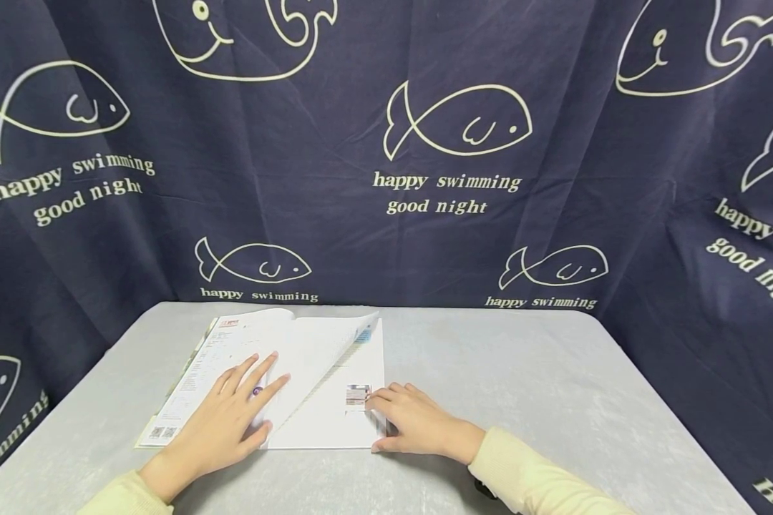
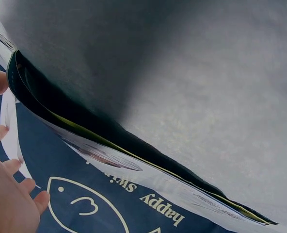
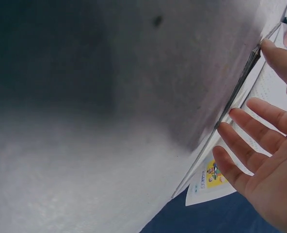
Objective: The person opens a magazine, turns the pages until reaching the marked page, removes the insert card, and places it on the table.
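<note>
An open book (image 1: 322, 422) with white printed pages lies on the table. One of its right-hand pages (image 1: 318, 350) is turned up diagonally, its outer corner raised at the far right and uncovering the page beneath. My left hand (image 1: 232, 415) rests with spread fingers across the left page, near the spine. At the book's right edge is my right hand (image 1: 419, 418), fingertips on the margin beside a small picture (image 1: 358, 395) and thumb at the near corner. In the right wrist view, the fingers (image 3: 250, 155) are loosely extended along the book's edge.
The grey table (image 1: 522, 386) extends to the right of the book and in front of it. Behind hangs a dark blue curtain (image 1: 335, 214) printed with white fish and lettering. The book's left side lifts slightly, showing its cover edge (image 2: 80, 128) in the left wrist view.
</note>
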`<control>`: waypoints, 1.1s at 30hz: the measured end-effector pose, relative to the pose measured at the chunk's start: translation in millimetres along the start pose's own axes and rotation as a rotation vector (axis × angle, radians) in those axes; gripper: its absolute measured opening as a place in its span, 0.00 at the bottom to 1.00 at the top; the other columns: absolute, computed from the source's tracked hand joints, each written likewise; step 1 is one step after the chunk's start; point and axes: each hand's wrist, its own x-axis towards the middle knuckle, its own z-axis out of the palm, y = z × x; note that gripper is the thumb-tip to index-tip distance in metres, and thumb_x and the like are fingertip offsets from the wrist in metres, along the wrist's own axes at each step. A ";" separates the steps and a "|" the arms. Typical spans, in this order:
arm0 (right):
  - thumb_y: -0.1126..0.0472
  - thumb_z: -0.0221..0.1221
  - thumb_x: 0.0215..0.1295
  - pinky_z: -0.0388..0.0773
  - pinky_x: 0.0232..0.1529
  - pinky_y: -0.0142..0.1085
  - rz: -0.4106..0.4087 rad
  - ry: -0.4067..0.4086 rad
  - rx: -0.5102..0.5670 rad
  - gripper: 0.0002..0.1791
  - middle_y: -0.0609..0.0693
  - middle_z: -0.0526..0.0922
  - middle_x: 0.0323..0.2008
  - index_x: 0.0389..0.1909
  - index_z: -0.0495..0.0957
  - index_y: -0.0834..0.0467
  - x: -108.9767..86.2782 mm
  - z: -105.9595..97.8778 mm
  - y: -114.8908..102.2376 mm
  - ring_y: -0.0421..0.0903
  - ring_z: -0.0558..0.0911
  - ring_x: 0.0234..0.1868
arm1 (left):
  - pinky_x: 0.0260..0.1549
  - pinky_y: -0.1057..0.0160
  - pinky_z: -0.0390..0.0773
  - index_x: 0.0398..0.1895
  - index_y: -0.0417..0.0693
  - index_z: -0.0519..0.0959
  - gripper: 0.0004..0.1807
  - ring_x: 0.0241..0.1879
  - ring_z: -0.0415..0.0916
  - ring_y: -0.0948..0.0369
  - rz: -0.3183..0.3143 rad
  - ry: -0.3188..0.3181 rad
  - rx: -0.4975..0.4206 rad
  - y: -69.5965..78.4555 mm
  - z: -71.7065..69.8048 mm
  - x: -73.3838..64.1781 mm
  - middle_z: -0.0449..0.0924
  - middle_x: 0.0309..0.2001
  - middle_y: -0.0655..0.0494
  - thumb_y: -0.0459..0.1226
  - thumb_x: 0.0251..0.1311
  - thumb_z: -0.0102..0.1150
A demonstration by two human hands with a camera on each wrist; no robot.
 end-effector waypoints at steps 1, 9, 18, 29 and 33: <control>0.39 0.60 0.50 0.70 0.51 0.39 0.000 -0.002 0.000 0.29 0.43 0.77 0.50 0.50 0.72 0.51 0.1 -0.2 -0.1 0.42 0.74 0.50 | 0.56 0.47 0.55 0.64 0.56 0.65 0.36 0.65 0.54 0.45 0.005 0.000 -0.002 0.2 0.2 0.0 0.55 0.69 0.48 0.49 0.46 0.53; 0.38 0.60 0.50 0.70 0.49 0.36 -0.005 -0.009 -0.010 0.28 0.42 0.77 0.49 0.48 0.73 0.50 1.3 -1.2 0.1 0.41 0.74 0.49 | 0.57 0.48 0.55 0.62 0.61 0.67 0.32 0.63 0.58 0.45 0.037 -0.007 0.001 0.9 1.3 -0.7 0.60 0.66 0.48 0.46 0.47 0.52; 0.39 0.61 0.49 0.70 0.48 0.36 -0.012 -0.012 -0.011 0.29 0.43 0.78 0.49 0.49 0.74 0.50 2.1 -2.0 1.6 0.40 0.74 0.48 | 0.53 0.48 0.58 0.59 0.60 0.71 0.30 0.58 0.64 0.45 0.043 0.022 0.005 2.6 1.1 -1.3 0.65 0.63 0.49 0.45 0.47 0.53; 0.40 0.61 0.49 0.70 0.49 0.37 0.008 -0.041 0.018 0.26 0.42 0.79 0.48 0.48 0.75 0.50 3.7 -6.7 0.0 0.40 0.75 0.48 | 0.51 0.49 0.61 0.59 0.58 0.71 0.31 0.56 0.66 0.47 0.027 0.013 0.008 3.4 2.7 -2.0 0.68 0.61 0.49 0.53 0.49 0.55; 0.42 0.62 0.50 0.69 0.47 0.34 0.004 -0.038 0.016 0.25 0.41 0.80 0.47 0.47 0.75 0.49 3.9 -7.1 0.0 0.39 0.75 0.46 | 0.49 0.49 0.62 0.57 0.54 0.72 0.32 0.54 0.67 0.47 0.029 0.028 0.014 2.5 4.6 -1.6 0.69 0.60 0.48 0.56 0.47 0.57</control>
